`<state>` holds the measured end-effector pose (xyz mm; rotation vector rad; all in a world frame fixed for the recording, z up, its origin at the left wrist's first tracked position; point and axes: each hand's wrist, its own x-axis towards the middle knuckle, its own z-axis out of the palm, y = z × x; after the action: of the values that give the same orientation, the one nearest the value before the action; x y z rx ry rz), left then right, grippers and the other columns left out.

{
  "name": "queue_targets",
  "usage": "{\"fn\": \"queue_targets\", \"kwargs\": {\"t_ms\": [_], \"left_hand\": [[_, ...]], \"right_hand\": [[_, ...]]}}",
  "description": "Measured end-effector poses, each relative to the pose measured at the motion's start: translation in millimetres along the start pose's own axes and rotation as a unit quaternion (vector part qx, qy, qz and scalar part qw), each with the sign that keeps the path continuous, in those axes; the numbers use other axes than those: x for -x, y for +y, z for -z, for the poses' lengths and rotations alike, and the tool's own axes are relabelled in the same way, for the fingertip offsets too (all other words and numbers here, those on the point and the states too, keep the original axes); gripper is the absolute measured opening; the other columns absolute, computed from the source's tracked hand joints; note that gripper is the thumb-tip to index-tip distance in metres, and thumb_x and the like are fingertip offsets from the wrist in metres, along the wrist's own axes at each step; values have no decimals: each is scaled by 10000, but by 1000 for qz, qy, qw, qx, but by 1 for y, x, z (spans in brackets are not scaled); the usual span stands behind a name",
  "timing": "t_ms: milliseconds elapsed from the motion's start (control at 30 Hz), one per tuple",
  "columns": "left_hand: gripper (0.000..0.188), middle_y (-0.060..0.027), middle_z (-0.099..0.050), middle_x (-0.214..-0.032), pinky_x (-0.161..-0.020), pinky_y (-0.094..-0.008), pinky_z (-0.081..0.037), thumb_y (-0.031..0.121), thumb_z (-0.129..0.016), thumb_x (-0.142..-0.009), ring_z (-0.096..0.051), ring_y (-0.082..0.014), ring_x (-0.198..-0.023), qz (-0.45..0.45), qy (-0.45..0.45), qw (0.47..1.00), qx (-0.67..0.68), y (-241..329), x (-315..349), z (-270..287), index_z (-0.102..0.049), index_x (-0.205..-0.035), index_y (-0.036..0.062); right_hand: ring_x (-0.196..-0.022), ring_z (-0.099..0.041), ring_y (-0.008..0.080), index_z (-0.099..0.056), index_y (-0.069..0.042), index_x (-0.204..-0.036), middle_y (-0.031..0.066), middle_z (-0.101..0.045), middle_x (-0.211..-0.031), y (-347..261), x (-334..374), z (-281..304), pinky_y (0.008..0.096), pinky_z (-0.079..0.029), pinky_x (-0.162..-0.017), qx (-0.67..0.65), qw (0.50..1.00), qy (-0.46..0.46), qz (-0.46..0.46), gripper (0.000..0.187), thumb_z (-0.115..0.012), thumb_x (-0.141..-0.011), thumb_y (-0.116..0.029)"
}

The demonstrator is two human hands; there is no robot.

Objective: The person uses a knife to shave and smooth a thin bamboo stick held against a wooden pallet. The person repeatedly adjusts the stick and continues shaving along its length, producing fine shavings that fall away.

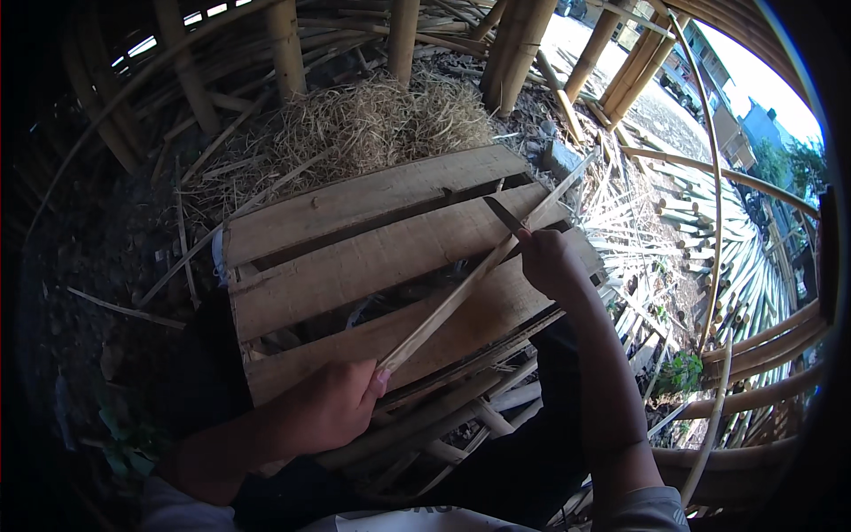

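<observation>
A long, pale bamboo strip (450,305) slants over a slatted wooden crate-like stand (341,285). Its near end is gripped in my left hand (332,410), fingers wrapped round it and the thumb along the top. My right hand (554,263) is closed round a knife (503,215), whose handle is hidden in the fist. The dark blade points up and left and meets the strip near its far part. Beyond the knife the strip runs on past the stand's right edge.
A heap of dry shavings (372,124) lies behind the stand. Upright bamboo posts (285,53) line the back. Many cut bamboo poles (740,284) are stacked on sunlit ground at right, behind a curved bamboo frame (714,160). Bamboo pieces (496,417) lie below the stand's near edge.
</observation>
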<state>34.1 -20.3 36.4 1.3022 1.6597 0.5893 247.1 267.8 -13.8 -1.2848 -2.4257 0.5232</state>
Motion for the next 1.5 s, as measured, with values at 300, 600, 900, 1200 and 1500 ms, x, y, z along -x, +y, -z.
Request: {"fn": "queue_targets", "kwargs": {"t_ms": [300,600,900,1200,1500], "left_hand": [[328,-268,-633,-682,-602,-525,-514,239,-467,-1087,-669,-450,-652,-14,14,998,-56,-8,1,-12,-570,-919,-24],[340,-200,-595,-654,-597,-448,-489,229,-434,-1102,-638,-311,-589,10,3,999,-34,-2,0,-12,-555,-915,-29],[379,-225,-660,-767,-705,-442,-520,249,-433,-1106,-694,-333,-722,20,-26,999,33,-4,-2,-4,-591,-919,-40],[379,-185,-654,-774,-744,-425,-523,249,-415,-1110,-672,-289,-726,38,-39,997,49,-1,-4,-4,-605,-924,-21],[332,-192,-648,-674,-615,-469,-527,247,-442,-1102,-689,-342,-627,18,-7,998,-52,4,-2,-3,-573,-919,3]], "right_hand": [[-456,-432,140,-578,26,-778,49,-478,-554,-28,10,17,369,-420,-451,-52,973,-144,-171,609,-481,-1078,-496],[-720,-678,461,-678,68,-810,320,-621,-703,-41,31,-9,508,-517,-750,-60,992,-107,-22,622,-477,-1069,-461],[-624,-588,243,-658,95,-871,230,-643,-677,-48,55,-4,462,-490,-659,-51,991,-122,-25,596,-512,-1077,-444],[-626,-604,219,-678,75,-870,242,-623,-664,-53,45,6,444,-496,-656,-40,984,-154,-77,589,-495,-1082,-443],[-588,-614,289,-671,80,-852,241,-632,-655,-56,43,7,464,-498,-644,-5,987,-156,-30,598,-516,-1069,-455]]}}
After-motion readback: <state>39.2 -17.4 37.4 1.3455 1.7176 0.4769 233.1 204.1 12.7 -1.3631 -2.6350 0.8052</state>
